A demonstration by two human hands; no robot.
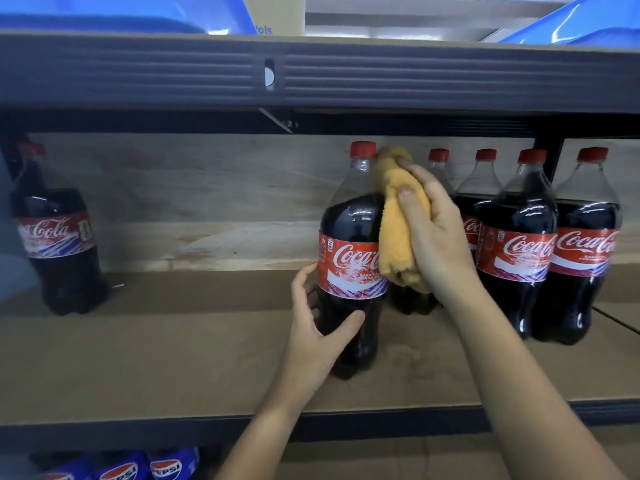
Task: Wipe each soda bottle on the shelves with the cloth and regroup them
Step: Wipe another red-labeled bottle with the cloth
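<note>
The right hand (440, 233) grips a bunched orange cloth (398, 230) and presses it to the shoulder of a Coca-Cola bottle (349, 258). The left hand (318, 327) curls round that bottle's lower body, steadying it upright on the shelf (173, 358), just left of the grouped bottles (540, 244). Full and probably heavy, with smooth plastic that may slip; low on the body looks the safest hold.

A brown shelf (180, 362) with a dark front edge carries upright cola bottles: one (57, 233) at the far left near the back, one (351, 265) mid-shelf, and a tight group (540, 244) at the right, against the back edge.
</note>
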